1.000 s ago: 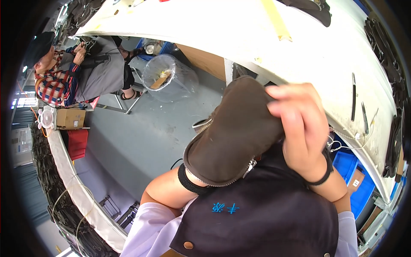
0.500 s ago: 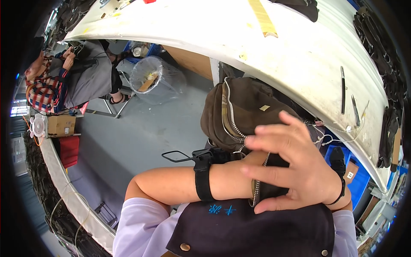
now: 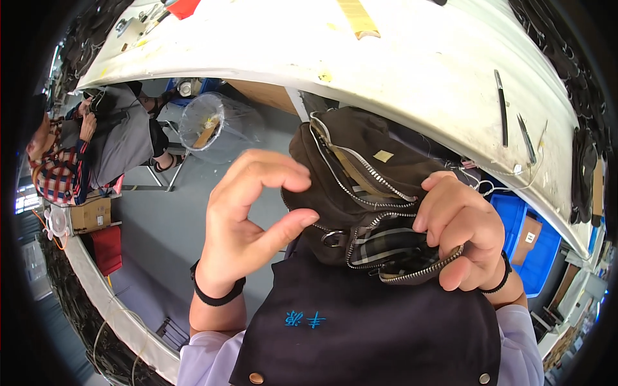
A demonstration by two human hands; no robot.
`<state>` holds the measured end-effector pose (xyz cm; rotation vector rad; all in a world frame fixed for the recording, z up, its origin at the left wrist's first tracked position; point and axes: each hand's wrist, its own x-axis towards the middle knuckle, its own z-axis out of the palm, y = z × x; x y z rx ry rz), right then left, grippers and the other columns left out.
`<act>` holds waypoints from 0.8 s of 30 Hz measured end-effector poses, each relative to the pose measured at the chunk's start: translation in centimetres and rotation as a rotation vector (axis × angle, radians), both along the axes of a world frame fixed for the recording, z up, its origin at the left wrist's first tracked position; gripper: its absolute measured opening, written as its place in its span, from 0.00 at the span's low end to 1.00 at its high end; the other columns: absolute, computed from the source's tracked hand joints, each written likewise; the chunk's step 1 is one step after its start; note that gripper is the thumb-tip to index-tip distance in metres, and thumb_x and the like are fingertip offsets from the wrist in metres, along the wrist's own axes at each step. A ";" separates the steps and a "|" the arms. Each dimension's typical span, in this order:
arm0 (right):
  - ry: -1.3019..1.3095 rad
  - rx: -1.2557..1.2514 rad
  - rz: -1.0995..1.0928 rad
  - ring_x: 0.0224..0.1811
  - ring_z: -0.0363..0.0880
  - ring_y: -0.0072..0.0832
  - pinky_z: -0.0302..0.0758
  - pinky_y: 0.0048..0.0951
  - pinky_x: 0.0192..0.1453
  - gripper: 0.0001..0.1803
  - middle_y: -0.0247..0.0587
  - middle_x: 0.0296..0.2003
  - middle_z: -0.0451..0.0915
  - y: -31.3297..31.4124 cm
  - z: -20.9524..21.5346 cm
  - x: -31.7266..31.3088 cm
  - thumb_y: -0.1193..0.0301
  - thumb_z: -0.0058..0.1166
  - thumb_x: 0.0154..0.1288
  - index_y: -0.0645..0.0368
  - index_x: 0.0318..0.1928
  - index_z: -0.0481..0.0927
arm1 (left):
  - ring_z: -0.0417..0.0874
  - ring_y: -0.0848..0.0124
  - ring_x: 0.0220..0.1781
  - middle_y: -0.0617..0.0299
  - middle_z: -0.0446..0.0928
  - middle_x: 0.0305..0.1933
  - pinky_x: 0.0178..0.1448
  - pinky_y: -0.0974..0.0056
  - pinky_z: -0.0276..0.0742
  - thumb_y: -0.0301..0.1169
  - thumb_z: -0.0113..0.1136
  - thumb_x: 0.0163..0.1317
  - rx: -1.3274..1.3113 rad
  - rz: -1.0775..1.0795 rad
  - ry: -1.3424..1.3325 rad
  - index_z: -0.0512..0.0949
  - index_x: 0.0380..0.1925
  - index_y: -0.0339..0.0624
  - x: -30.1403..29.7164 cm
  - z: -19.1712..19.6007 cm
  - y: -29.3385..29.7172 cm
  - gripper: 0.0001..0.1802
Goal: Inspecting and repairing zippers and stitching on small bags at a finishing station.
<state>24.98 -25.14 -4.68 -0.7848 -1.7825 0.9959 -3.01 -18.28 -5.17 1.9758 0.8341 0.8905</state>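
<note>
A dark brown fabric bag [image 3: 354,151] rests against my apron, its top leaning toward the table edge. Two zips stand apart on it, and the nearer pocket shows a plaid lining [image 3: 386,244]. At that pocket's right end, my right hand [image 3: 467,228] is closed, its fingers curled over the zipped edge. My left hand [image 3: 248,215] is at the bag's left side, thumb and fingers apart in a C shape with nothing between them. Its fingertips overlap the bag's edge in view; whether they touch it I cannot tell. A small light patch [image 3: 383,156] lies on the bag.
The white-covered table [image 3: 257,42] curves along the far side, with a black pen-like tool [image 3: 501,109], tweezers [image 3: 526,138] and a yellow strip [image 3: 359,19]. A blue crate [image 3: 537,257] sits below at right. Beyond a lined bin [image 3: 193,135], another person [image 3: 58,154] sits at left.
My left hand, formerly reaching into the pocket beneath my right hand, has come out to the left. My spread right hand has closed on the pocket's edge. More plaid lining shows.
</note>
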 end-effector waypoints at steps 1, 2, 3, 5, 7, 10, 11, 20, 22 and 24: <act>0.014 0.010 0.012 0.34 0.76 0.31 0.65 0.39 0.52 0.21 0.30 0.29 0.74 0.1 0.0 0.0 0.55 0.71 0.52 0.50 0.23 0.70 | 0.79 0.58 0.49 0.54 0.80 0.47 0.53 0.57 0.74 0.31 0.76 0.46 0.097 -0.023 0.074 0.80 0.41 0.38 0.2 0.0 0.3 0.21; 0.013 0.009 0.007 0.34 0.76 0.31 0.65 0.39 0.52 0.21 0.30 0.29 0.74 0.1 0.1 0.1 0.55 0.71 0.52 0.50 0.23 0.70 | 0.78 0.55 0.53 0.55 0.79 0.49 0.57 0.55 0.73 0.35 0.77 0.43 0.195 -0.046 0.146 0.79 0.43 0.38 0.4 -0.1 0.4 0.26; 0.024 0.009 0.008 0.34 0.76 0.32 0.65 0.39 0.50 0.20 0.31 0.29 0.74 0.3 0.1 0.1 0.58 0.71 0.53 0.51 0.23 0.70 | 0.78 0.55 0.53 0.55 0.79 0.49 0.57 0.55 0.73 0.35 0.77 0.43 0.191 -0.048 0.150 0.79 0.43 0.38 0.8 -0.3 0.6 0.26; 0.062 0.029 0.003 0.33 0.76 0.32 0.67 0.36 0.45 0.16 0.35 0.28 0.74 0.7 0.0 0.5 0.68 0.69 0.53 0.53 0.25 0.71 | 0.74 0.52 0.59 0.56 0.77 0.53 0.62 0.52 0.70 0.41 0.78 0.40 0.126 -0.211 0.124 0.77 0.50 0.38 1.7 -0.7 0.9 0.35; 0.134 0.024 -0.103 0.30 0.73 0.32 0.69 0.33 0.39 0.13 0.36 0.27 0.72 0.5 0.0 0.7 0.70 0.63 0.56 0.54 0.24 0.69 | 0.73 0.52 0.62 0.53 0.77 0.55 0.64 0.52 0.68 0.42 0.79 0.38 0.089 -0.250 0.150 0.77 0.51 0.37 2.3 -1.1 1.4 0.38; 0.186 -0.001 -0.242 0.29 0.70 0.30 0.70 0.31 0.37 0.14 0.34 0.26 0.70 -0.2 0.3 0.7 0.68 0.58 0.60 0.54 0.23 0.66 | 0.75 0.54 0.61 0.50 0.77 0.56 0.64 0.56 0.69 0.40 0.79 0.39 0.020 -0.288 0.165 0.77 0.51 0.35 2.6 -1.8 1.9 0.38; 0.220 -0.020 -0.279 0.30 0.69 0.29 0.70 0.31 0.38 0.14 0.34 0.26 0.69 -0.2 0.2 0.8 0.68 0.57 0.60 0.54 0.23 0.66 | 0.77 0.54 0.57 0.53 0.78 0.52 0.61 0.55 0.71 0.37 0.77 0.42 0.042 -0.272 0.159 0.77 0.50 0.38 2.6 -2.1 1.9 0.34; 0.265 -0.086 -0.274 0.35 0.72 0.30 0.71 0.30 0.44 0.08 0.38 0.30 0.72 0.0 1.1 0.6 0.79 0.56 0.56 0.57 0.31 0.70 | 0.78 0.63 0.28 0.61 0.77 0.28 0.34 0.63 0.71 0.26 0.70 0.43 0.268 -0.060 -0.121 0.81 0.29 0.41 5.5 -3.2 0.2 0.11; 0.165 0.020 -0.225 0.35 0.74 0.31 0.72 0.29 0.41 0.10 0.41 0.32 0.75 0.3 1.1 1.0 0.83 0.58 0.52 0.61 0.36 0.75 | 0.76 0.64 0.26 0.62 0.75 0.25 0.31 0.63 0.70 0.26 0.71 0.42 0.352 -0.053 -0.208 0.80 0.28 0.40 5.5 -2.5 -0.5 0.11; -0.018 0.074 -0.251 0.32 0.73 0.30 0.70 0.27 0.37 0.12 0.42 0.31 0.75 0.3 1.6 1.4 0.82 0.60 0.50 0.62 0.37 0.79 | 0.75 0.65 0.25 0.63 0.73 0.24 0.30 0.63 0.69 0.26 0.72 0.40 0.348 -0.040 -0.249 0.81 0.28 0.40 5.7 -2.7 -1.0 0.13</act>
